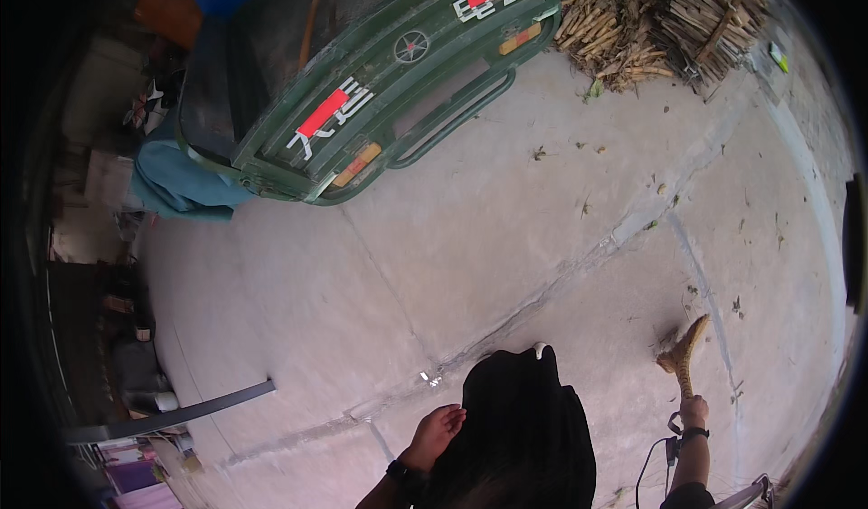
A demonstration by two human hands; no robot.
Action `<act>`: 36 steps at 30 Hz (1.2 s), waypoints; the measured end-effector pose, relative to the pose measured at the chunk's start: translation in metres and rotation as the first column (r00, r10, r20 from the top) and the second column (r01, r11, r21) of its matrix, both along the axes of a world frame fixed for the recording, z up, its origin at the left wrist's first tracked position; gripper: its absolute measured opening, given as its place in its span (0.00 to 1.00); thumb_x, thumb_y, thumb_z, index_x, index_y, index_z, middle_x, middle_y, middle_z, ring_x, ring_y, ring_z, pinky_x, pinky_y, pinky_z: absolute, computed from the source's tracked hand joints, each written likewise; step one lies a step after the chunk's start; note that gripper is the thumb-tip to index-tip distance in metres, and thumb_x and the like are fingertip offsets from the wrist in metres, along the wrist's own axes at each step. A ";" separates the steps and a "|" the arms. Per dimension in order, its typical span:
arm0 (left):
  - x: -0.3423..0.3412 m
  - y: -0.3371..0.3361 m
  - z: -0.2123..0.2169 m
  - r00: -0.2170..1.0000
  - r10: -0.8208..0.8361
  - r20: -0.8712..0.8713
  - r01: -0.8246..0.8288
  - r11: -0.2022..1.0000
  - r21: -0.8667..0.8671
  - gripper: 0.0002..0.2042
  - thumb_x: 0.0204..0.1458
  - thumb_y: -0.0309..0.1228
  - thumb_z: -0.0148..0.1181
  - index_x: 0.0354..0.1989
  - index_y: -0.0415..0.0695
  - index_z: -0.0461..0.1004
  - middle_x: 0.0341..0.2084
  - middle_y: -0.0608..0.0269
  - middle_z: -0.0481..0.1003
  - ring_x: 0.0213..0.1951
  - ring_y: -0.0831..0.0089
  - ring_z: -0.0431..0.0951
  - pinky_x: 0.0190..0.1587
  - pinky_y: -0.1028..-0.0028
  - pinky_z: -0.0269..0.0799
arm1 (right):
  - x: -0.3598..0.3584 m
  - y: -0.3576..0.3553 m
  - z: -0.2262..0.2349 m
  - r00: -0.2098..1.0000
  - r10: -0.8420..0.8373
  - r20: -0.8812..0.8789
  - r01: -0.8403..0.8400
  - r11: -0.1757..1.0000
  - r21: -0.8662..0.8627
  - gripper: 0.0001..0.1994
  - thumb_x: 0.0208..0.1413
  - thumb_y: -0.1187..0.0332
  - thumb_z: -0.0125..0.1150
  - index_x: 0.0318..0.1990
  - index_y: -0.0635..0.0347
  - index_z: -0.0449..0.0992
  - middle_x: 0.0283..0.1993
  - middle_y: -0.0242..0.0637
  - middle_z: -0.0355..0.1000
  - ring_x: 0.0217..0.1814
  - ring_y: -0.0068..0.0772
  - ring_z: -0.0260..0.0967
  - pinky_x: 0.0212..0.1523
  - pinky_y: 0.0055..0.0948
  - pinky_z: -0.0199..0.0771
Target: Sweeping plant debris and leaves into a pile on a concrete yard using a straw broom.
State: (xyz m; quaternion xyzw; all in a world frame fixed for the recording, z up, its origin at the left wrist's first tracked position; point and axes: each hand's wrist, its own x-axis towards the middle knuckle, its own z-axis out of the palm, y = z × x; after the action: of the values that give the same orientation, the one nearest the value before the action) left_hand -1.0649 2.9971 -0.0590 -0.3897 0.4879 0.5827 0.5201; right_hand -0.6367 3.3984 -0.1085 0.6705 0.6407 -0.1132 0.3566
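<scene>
Right hand (694, 411) closed around broom (684, 353)

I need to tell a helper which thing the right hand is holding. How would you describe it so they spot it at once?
Start at the green vehicle tailgate at the top, then go down across the concrete floor to the lower right. There the right hand grips a small straw hand broom, bristles on the ground. It is tan and curved, unlike the stacked cut sticks beside the vehicle.
</scene>
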 end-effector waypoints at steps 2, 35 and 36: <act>-0.009 0.020 0.001 0.999 -0.035 -0.007 0.035 0.999 0.014 0.11 0.55 0.30 0.47 0.42 0.37 0.68 0.39 0.55 0.72 0.44 0.67 0.71 0.47 0.73 0.67 | 0.026 0.015 0.000 0.997 -0.077 0.029 0.072 0.988 0.139 0.22 0.51 0.55 0.48 0.35 0.70 0.72 0.35 0.55 0.72 0.40 0.50 0.72 0.41 0.42 0.71; -0.355 0.211 -0.073 0.638 -0.764 -0.100 0.685 0.621 -0.381 0.16 0.56 0.35 0.44 0.48 0.37 0.63 0.42 0.55 0.69 0.47 0.67 0.68 0.49 0.72 0.64 | -0.844 0.225 -0.263 0.464 0.028 -0.885 -0.363 0.918 -0.161 0.25 0.47 0.54 0.53 0.55 0.47 0.64 0.29 0.39 0.75 0.34 0.41 0.72 0.38 0.37 0.70; -0.355 0.211 -0.071 0.642 -0.760 -0.101 0.680 0.625 -0.384 0.16 0.56 0.35 0.43 0.48 0.37 0.63 0.43 0.55 0.68 0.47 0.67 0.67 0.49 0.72 0.63 | -0.834 0.237 -0.254 0.485 0.004 -0.875 -0.310 0.936 -0.168 0.25 0.47 0.54 0.53 0.55 0.45 0.64 0.29 0.37 0.75 0.34 0.40 0.72 0.38 0.36 0.71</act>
State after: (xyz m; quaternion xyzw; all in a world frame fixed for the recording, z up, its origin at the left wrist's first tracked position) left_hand -1.4197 3.2085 -0.1295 -0.1585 0.7507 0.2832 0.5755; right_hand -1.4707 3.6351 -0.3620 0.3978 0.7659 -0.4959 0.0962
